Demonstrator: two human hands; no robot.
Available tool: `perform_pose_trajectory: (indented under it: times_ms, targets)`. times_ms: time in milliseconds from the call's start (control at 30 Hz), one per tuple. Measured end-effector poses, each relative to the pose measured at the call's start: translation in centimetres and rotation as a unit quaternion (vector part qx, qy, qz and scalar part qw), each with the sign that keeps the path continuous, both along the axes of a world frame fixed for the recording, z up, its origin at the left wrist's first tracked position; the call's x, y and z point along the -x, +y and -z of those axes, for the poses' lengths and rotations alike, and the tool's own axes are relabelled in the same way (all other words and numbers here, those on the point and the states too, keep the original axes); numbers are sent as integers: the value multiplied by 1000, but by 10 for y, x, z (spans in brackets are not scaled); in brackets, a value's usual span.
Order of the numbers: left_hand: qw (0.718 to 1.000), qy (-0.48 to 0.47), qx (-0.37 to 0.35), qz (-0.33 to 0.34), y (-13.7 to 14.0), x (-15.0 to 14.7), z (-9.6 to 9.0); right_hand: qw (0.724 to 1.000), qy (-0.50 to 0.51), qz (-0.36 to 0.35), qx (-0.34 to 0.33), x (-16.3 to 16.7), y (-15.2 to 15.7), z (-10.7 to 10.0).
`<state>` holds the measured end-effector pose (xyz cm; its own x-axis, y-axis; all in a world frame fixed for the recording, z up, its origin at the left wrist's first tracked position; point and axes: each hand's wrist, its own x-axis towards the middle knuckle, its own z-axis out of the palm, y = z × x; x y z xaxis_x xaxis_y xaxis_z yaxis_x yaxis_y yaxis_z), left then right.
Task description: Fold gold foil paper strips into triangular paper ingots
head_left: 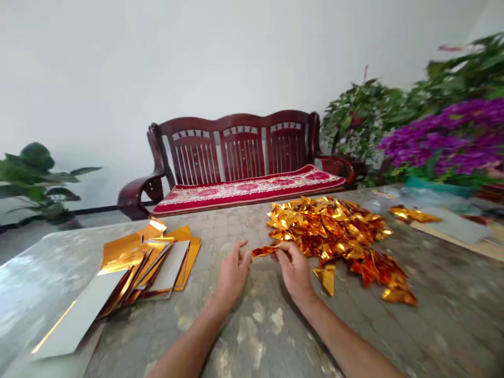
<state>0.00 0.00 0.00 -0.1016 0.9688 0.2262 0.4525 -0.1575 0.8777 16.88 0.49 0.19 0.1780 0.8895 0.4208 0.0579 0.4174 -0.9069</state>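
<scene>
A narrow folded strip of gold-orange foil paper lies level between my two hands, just above the table. My right hand pinches its right end between thumb and fingers. At its left end is my left hand, the thumb tip at or very near the foil and the index finger lifted apart from it. Just beyond my right hand spreads a heap of folded gold foil pieces. One folded piece sits at the heap's near edge. On the left is a loose stack of flat foil sheets, some showing pale backs.
The grey patterned table reaches across the view. At its right side are cardboard sheets and clear plastic. Behind stands a dark red wooden bench with a patterned cushion. Purple flowers and leafy plants flank it.
</scene>
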Motion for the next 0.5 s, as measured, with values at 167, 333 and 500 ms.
perform_pose_trajectory:
  times_ms: [167,333,500]
  targets:
    - [999,-54,5,-7,-5,-9,-3,1000,-11,2,-17,-3,-2,-2]
    - [989,-146,-5,-25,-8,-19,-5,999,2,-18,-31,-3,-3,-1]
    - [992,-118,-10,-31,-6,-15,-4,999,-14,-22,-24,-3,-2,2]
